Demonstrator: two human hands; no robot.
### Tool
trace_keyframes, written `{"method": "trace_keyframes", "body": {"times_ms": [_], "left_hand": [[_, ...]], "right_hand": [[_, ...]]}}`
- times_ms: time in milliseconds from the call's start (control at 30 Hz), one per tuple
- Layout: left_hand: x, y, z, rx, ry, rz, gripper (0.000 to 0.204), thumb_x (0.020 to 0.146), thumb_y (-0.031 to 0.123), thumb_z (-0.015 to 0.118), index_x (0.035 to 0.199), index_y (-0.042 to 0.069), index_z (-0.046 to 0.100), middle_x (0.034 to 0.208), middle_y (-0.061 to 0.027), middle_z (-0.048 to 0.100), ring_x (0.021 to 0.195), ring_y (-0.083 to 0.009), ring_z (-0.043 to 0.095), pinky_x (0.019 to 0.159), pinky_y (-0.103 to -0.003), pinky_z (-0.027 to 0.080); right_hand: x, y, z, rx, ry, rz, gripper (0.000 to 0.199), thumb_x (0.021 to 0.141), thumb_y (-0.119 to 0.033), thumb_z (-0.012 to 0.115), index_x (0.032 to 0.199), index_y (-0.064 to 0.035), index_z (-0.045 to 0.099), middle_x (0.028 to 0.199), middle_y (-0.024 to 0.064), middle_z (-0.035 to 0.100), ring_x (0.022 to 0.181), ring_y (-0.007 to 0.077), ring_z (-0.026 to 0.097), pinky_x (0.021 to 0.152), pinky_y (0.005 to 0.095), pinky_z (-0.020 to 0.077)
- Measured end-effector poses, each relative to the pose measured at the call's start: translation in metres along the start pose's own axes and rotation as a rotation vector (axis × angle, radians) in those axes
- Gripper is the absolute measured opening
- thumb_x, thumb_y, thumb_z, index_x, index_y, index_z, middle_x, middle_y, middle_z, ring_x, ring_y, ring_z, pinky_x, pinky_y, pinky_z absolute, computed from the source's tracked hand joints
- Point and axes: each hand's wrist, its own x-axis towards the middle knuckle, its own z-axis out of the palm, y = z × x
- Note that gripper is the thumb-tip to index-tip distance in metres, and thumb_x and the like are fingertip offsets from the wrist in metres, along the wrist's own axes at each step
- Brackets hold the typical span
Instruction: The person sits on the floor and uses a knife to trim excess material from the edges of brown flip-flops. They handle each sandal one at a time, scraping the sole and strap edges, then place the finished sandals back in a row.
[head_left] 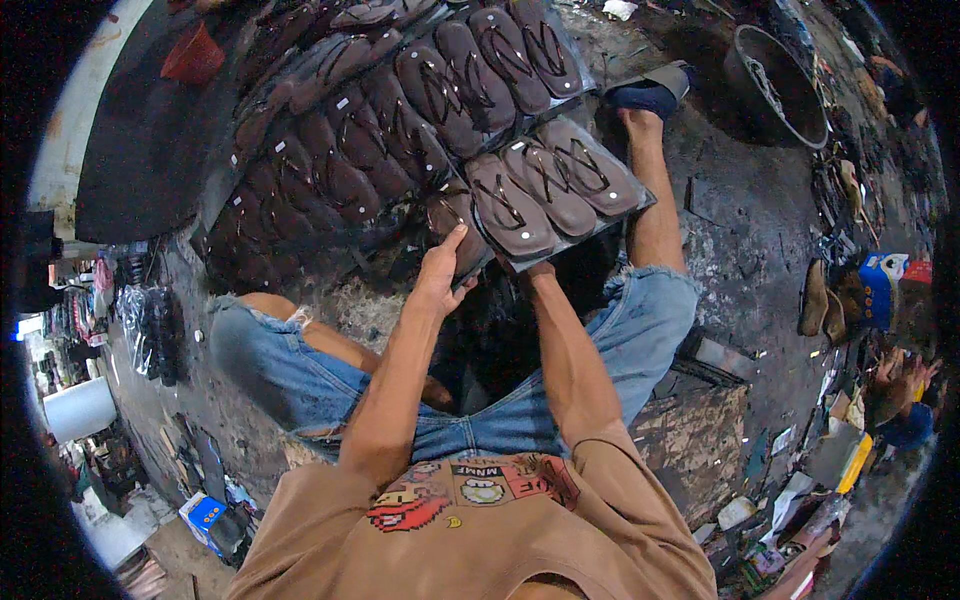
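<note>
1. Left hand (443, 268): grip released, fingers spread on a dark brown sandal (455, 232).
2. Right hand (537, 270): mostly hidden under tray (620, 215); grip impossible to tell.
3. Tray: 3 brown sandals (552, 186) side by side.
4. Beyond: rows of sandals (400, 110); black bucket (775, 85) far right.

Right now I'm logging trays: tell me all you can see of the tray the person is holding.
The tray is a flat, dark board, tilted, carrying three brown thong sandals side by side, toes up and away. It looks thin and stiff; material unclear. The right hand is mostly hidden under its near edge; the left hand touches a sandal beside it. Similar loaded trays lie beyond.
</note>
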Motion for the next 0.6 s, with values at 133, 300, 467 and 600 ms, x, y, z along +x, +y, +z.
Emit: {"method": "trace_keyframes", "body": {"times_ms": [133,300,467,600], "left_hand": [[-0.098,0.013,0.015,0.065,0.020,0.127,0.040,0.091,0.047,0.072,0.106,0.011,0.063,0.080,0.0004,0.065,0.065,-0.0146,0.063,0.056,-0.028,0.051],[-0.222,0.016,-0.061,0.176,0.003,0.298,0.044,0.093,0.039,0.070,0.120,0.005,0.061,0.099,-0.0052,0.067,0.085,-0.0175,0.065,0.078,-0.032,0.053],[-0.244,-0.003,-0.053,0.558,0.059,0.757,0.048,0.096,0.028,0.070,0.132,0.001,0.053,0.116,-0.0087,0.065,0.111,-0.0180,0.060,0.100,-0.034,0.047],[-0.238,0.024,-0.054,0.537,0.118,1.026,0.046,0.097,0.027,0.070,0.131,0.001,0.054,0.115,-0.0094,0.067,0.109,-0.0179,0.064,0.097,-0.034,0.051]], "right_hand": [[-0.004,-0.019,0.006,0.611,-0.127,0.550,0.042,0.091,-0.036,0.068,0.113,-0.0008,0.069,0.110,0.0160,0.071,0.102,0.0313,0.068,0.091,0.0411,0.0533],[0.068,-0.179,-0.021,0.564,-0.499,0.767,0.060,0.101,-0.056,0.053,0.094,0.0012,0.071,0.074,0.0103,0.068,0.075,0.0214,0.066,0.070,0.0404,0.0503],[0.119,-0.307,-0.152,0.974,-0.140,0.671,0.048,0.099,-0.045,0.063,0.096,0.0026,0.069,0.074,0.0038,0.067,0.067,0.0099,0.059,0.062,0.0296,0.0484],[0.101,-0.337,-0.188,0.677,-0.049,0.398,0.032,0.095,-0.028,0.073,0.103,0.0023,0.070,0.079,0.0024,0.069,0.074,0.0068,0.060,0.067,0.0271,0.0501]]}}
